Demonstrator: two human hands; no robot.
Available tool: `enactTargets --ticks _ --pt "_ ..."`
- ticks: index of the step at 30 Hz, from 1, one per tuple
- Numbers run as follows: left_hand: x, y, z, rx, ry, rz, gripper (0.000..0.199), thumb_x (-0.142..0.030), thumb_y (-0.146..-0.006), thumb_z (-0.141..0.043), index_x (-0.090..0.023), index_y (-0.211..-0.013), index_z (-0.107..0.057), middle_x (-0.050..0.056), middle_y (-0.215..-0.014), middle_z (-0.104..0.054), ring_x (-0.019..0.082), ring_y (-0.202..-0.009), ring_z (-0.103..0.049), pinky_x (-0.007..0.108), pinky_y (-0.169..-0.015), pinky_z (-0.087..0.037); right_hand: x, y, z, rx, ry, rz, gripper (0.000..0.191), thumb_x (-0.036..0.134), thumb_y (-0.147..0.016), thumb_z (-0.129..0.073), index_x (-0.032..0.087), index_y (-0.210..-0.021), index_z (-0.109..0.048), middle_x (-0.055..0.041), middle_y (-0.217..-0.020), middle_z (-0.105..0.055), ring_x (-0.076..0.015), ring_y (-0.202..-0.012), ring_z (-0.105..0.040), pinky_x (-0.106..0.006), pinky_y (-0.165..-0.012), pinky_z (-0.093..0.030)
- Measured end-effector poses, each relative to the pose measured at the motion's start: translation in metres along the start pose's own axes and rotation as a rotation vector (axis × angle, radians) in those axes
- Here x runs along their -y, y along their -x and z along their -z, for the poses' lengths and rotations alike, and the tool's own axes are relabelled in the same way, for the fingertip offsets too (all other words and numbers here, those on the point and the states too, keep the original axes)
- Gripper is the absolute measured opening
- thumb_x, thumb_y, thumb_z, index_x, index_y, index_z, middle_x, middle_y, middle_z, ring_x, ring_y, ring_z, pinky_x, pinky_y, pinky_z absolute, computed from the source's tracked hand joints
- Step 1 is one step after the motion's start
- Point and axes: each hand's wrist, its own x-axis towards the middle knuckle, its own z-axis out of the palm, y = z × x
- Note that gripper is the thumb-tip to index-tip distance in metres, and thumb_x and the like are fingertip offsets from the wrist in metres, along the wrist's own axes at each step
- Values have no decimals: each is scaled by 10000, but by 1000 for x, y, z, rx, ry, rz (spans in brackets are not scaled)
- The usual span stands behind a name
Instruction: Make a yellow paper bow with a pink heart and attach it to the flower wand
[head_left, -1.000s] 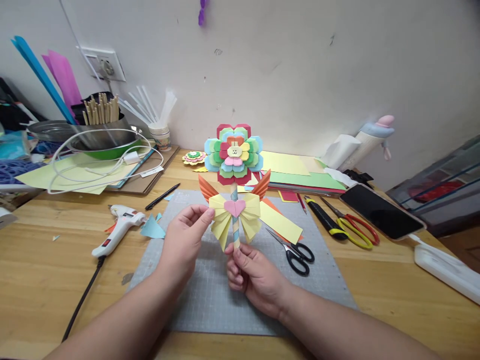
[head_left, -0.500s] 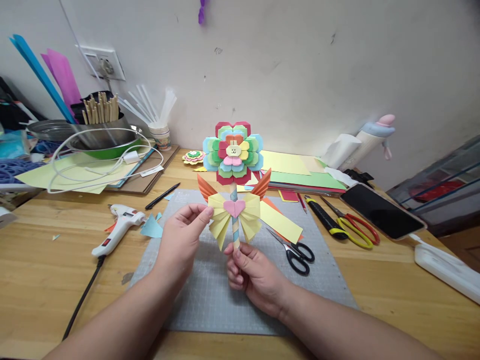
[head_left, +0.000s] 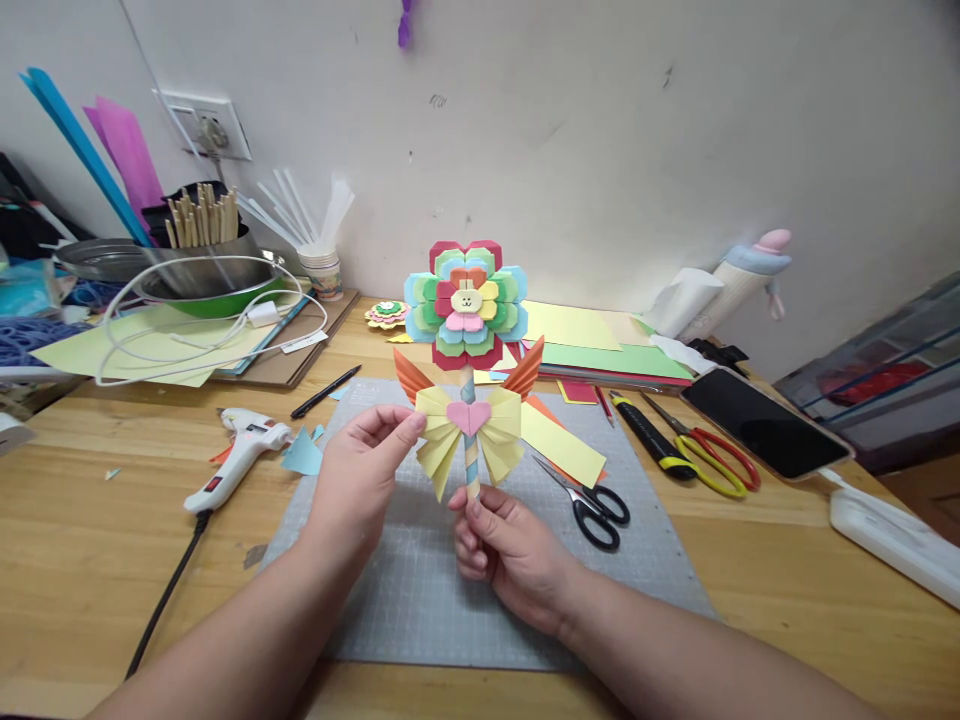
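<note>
A paper flower wand stands upright before me, held above the grey cutting mat (head_left: pixel 420 600). Its layered flower head (head_left: pixel 466 345) carries a small smiling face in the middle. Below sit orange pleated wings (head_left: pixel 523 372) and a pale yellow pleated paper bow (head_left: pixel 501 442) with a pink heart (head_left: pixel 469 416). My right hand (head_left: pixel 510 545) is closed round the lower end of the striped stick (head_left: pixel 471 462). With thumb and fingertips, my left hand (head_left: pixel 367 465) pinches the left edge of the yellow bow. Black-handled scissors (head_left: pixel 596 515) lie on the mat to the right.
A white glue gun (head_left: pixel 240 455) with its cord lies at left, near a black pen (head_left: pixel 325 391). On the right are a cutter knife (head_left: pixel 652 435), red-and-yellow scissors (head_left: pixel 720 460), a phone (head_left: pixel 765 420) and a white power strip (head_left: pixel 892 540). Coloured paper (head_left: pixel 600 360) is stacked behind.
</note>
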Motion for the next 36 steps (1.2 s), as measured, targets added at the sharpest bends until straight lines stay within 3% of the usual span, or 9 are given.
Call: enactTargets --ticks 8,18,36 --pt "2 2 -3 43 -19 12 238 -337 -679 -780 -175 -784 -640 -29 -767 -617 108 -756 -532 206 -726 -422 0 0 -2 -1 -51 18 218 354 -777 -745 180 -861 -644 64 -547 -461 -44 -462 -356 -197 -470 -210" --pt "4 4 -6 212 -65 123 238 -376 -693 -765 -158 -765 -701 8 -772 -685 136 -753 -564 232 -734 -434 2 0 -4 -20 -85 23 226 364 -786 -736 178 -861 -631 65 -554 -475 -40 -457 -350 -192 -469 -214" --pt "1 4 -3 157 -88 90 239 -364 -685 -762 -161 -699 -638 -33 -682 -617 101 -664 -506 212 -652 -391 2 0 -3 -16 -49 8 243 361 -764 -756 176 -856 -628 66 -547 -467 -43 -457 -354 -200 -472 -203"
